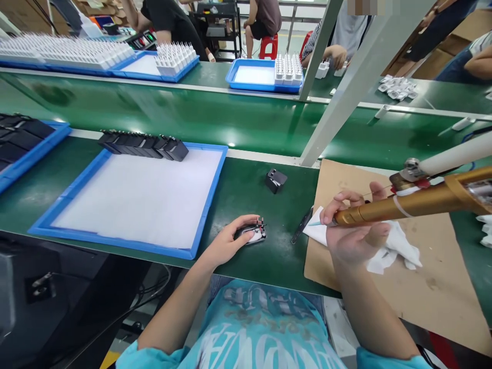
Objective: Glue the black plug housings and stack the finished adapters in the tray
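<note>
My left hand [229, 240] lies low over the green bench, thumb and fingers closed around a small open device housing [257, 233], black with a whitish part and small red bits. My right hand [351, 241] is around the front of a gold cylindrical tool [395, 207] with a thin light-blue tip. Its fingers curl behind the barrel, while the thumb lies loosely in front and below. That tip points left, above a white cloth [397, 243]. Between my hands are black tweezers [302, 224]. Farther back stands a black casing [275, 180].
A blue-rimmed tray [225, 169] holds a row of black casings [142, 145]. Cardboard [434, 292] lies under my right hand. A white post [338, 92] rises at the bench's rear. Beyond, trays of white parts [288, 69] stand near other people. A jointed arm [457, 154] carries the gold tool.
</note>
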A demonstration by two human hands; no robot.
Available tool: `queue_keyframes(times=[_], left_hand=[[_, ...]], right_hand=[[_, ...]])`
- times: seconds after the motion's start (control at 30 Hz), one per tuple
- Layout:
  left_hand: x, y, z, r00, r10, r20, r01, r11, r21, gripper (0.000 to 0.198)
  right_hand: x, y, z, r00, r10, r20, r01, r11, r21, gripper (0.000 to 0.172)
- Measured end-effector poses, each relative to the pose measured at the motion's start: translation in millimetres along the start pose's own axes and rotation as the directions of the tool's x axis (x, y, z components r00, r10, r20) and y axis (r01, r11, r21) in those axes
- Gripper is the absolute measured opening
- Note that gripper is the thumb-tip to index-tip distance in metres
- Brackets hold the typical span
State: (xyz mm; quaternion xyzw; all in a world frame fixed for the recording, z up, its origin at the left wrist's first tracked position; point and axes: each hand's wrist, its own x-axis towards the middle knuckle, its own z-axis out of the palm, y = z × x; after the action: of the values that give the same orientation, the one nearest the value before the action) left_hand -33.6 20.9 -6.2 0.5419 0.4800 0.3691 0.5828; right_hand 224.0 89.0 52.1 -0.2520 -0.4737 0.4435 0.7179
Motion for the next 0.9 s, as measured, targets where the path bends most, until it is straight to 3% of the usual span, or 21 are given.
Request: queue_keyframes(times=[0.1,0.17,0.2,0.3,0.33,0.43,0.6,0.67,0.73,0.83,0.9], left_hand=[[-2,-9,-2.7,0.993,0.115,0.005,-0.114,0.991,-0.07,0.062],[-3,-15,-2.5,0.971,0.227,-0.08,-0.237,0.96,-0.148,0.073],[-3,-17,-1.9,0.948,0.275,-0.16,-0.302,0.936,-0.179,0.067],[-3,-22,0.8,0.861,0.323,-0.392,-0.42,0.887,-0.192,0.019],[-2,-22,1.5,0.842,0.316,-0.437,-0.427,0.886,-0.182,0.01],[-1,-22,2.0,0.828,0.263,-0.496,-0.368,0.922,-0.125,0.016],[0,-19,2.0,0.808,0.153,-0.568,-0.195,0.981,-0.013,0.05],[1,-14,3.3,0.826,0.16,-0.54,-0.174,0.984,0.025,0.045],[2,-5,5.6,0.9,0.186,-0.393,-0.165,0.983,0.086,0.037],[7,10,9.8,0.981,0.151,-0.122,-0.132,0.979,0.155,0.066],[12,18,12.5,0.995,0.092,-0.027,-0.087,0.985,0.148,0.059]], right_hand=[[-1,1,-1,1.0,-0.004,0.009,0.004,1.0,-0.007,0.054],[-1,1,-1,1.0,-0.002,0.0,0.002,1.0,-0.015,0.053],[-1,0,-1,1.0,-0.002,-0.005,0.002,1.0,-0.02,0.052],[-1,-1,-1,1.0,-0.003,-0.011,0.003,1.0,-0.023,0.052],[-1,-1,-1,1.0,-0.006,-0.011,0.005,1.0,-0.02,0.052],[-1,-1,-1,1.0,-0.006,-0.009,0.006,1.0,-0.02,0.053],[-1,-1,-1,1.0,-0.005,-0.016,0.005,0.998,-0.06,0.052],[-1,-2,0,1.0,0.002,-0.018,-0.003,0.998,-0.065,0.051],[-2,-2,0,1.0,0.006,-0.016,-0.007,0.998,-0.061,0.05],[-2,-2,0,1.0,0.002,-0.012,-0.003,0.999,-0.054,0.049],[-3,-2,1,1.0,0.004,-0.011,-0.005,0.999,-0.05,0.049]])
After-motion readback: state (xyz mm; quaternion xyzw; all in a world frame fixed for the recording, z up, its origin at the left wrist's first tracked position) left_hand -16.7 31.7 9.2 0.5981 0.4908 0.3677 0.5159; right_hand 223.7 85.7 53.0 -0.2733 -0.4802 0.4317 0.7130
